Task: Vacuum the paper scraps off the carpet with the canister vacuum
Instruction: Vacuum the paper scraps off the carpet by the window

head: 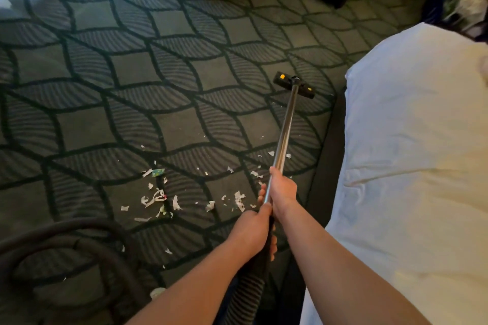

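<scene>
Grip on wand (286, 124), scraps (158, 198) on carpet (132, 74)

Right hand (282, 190) is wrapped round the metal wand, fingers curled about the tube. Left hand (253, 232) sits just behind it, clamped on the wand's black lower end, where the ribbed hose (247, 297) joins. From the hands the wand runs forward to the black head (294, 84), which rests flat on the patterned carpet, near the white bed (409, 140) on the right. Scraps lie scattered on the carpet left of the hands and wand, with a few beside the tube and all of them short of the head. At lower left the hose loops over the carpet.
</scene>
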`<state>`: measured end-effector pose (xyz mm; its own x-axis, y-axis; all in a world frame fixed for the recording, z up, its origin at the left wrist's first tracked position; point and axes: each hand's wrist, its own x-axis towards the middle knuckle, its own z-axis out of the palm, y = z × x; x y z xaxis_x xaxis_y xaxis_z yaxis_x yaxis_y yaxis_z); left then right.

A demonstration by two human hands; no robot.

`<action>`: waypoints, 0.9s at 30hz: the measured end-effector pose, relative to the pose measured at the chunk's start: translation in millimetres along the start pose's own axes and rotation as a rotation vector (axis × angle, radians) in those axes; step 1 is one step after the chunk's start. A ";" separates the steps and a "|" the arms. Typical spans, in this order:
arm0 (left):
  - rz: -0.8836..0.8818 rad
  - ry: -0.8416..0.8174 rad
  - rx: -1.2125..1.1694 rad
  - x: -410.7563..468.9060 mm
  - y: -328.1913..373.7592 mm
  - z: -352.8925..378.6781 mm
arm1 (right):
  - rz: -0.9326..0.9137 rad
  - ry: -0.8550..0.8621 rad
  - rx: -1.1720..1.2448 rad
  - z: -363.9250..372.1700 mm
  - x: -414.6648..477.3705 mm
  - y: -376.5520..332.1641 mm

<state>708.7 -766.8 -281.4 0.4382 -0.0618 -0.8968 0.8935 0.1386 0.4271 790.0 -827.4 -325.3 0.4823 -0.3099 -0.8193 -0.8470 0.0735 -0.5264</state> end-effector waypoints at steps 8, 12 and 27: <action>-0.065 -0.007 -0.003 57.3 29.6 54.5 | 0.067 -0.031 -0.054 -33.8 70.6 -33.5; -0.130 0.029 0.022 77.2 32.2 70.9 | 0.136 -0.066 -0.102 -40.6 97.2 -33.0; -0.046 0.132 0.205 50.8 19.8 29.8 | 0.218 -0.174 -0.003 -13.1 70.5 -7.3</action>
<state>751.5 -796.6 -315.1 0.3920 0.0682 -0.9174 0.9194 -0.0657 0.3879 827.3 -862.3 -376.3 0.3196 -0.1194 -0.9400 -0.9355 0.1178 -0.3330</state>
